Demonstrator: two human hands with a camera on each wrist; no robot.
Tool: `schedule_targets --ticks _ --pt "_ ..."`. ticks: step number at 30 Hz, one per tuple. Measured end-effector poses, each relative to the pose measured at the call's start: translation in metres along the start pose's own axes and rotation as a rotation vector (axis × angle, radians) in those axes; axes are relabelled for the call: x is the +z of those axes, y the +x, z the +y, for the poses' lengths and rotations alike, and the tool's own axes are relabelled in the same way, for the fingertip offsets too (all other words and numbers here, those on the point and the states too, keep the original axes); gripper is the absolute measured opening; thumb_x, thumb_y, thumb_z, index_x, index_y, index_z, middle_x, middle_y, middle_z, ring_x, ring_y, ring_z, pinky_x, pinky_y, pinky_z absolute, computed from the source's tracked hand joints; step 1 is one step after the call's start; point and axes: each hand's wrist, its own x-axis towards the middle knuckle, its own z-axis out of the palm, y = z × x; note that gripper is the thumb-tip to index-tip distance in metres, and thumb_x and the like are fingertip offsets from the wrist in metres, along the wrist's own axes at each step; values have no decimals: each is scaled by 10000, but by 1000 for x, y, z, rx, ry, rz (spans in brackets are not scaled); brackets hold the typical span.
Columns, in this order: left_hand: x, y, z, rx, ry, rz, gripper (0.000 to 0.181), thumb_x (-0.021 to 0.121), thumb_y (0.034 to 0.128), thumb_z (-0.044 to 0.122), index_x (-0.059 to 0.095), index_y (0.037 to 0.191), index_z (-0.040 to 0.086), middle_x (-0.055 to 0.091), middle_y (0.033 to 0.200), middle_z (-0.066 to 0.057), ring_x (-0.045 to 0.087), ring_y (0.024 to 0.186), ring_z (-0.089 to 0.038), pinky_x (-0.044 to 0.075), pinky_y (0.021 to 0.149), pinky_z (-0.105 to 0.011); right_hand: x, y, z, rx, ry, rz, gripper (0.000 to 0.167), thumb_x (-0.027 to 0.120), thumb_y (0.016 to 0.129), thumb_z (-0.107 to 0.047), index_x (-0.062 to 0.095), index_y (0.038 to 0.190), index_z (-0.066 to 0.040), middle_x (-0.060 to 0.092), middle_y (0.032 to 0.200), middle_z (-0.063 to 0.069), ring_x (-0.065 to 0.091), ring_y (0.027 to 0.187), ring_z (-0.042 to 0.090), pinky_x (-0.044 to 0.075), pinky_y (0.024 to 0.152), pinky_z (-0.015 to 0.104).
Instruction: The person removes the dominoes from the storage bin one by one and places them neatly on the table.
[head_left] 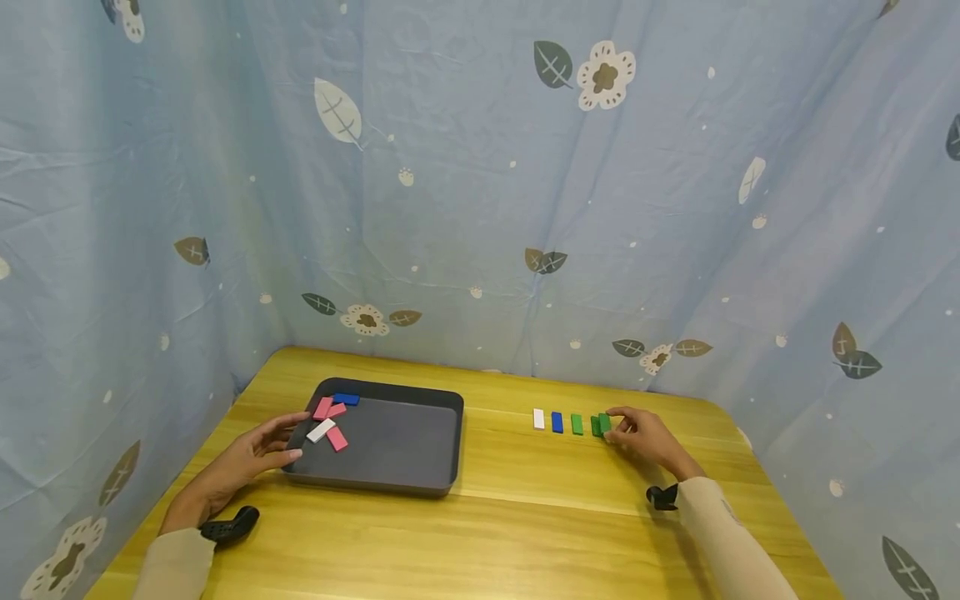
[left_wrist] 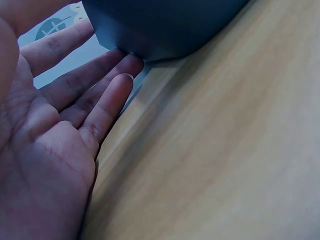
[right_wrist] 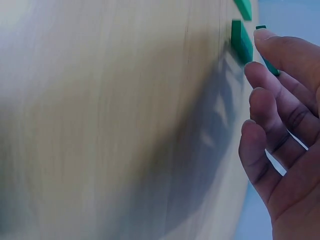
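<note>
A dark grey tray (head_left: 405, 433) holds several pink, white and blue blocks at its left side. The left hand (head_left: 243, 458) touches the tray's left edge, its fingers fairly straight against the outer wall in the left wrist view. On the right, a row lies on the table: a white block (head_left: 538, 419), a blue block (head_left: 557, 422), a green block (head_left: 577, 424) and another green block (head_left: 596, 426). The right hand (head_left: 647, 437) pinches a green block (head_left: 605, 424) between thumb and finger, just beside the row's right end; in the right wrist view it appears raised off the table.
A yellow wood-grain table (head_left: 360, 542) spans the space below both hands. Blue patterned curtains (head_left: 465, 208) hang behind it and at both sides. Dark wrist devices show at the left wrist (head_left: 231, 527) and the right wrist (head_left: 662, 498).
</note>
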Motion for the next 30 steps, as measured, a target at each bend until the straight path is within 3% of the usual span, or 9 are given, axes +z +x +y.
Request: schedule_targets --ticks 16,30 --pt "-2 0 -2 0 -3 3 674 693 1007 255 379 1599 184 335 1584 -200 398 1312 -437 468 934 -455 -7 -6 13 70 -1 4 498 740 971 -175 584 1386 51 676 889 45 582 729 191 485 644 305" --pt "-1 0 0 -24 -9 -5 682 697 1005 268 373 1601 198 257 1634 -173 397 1316 -434 475 938 -476 -6 -10 16 68 26 -23 536 709 994 -174 532 1437 69 677 870 54 600 695 220 503 632 333"
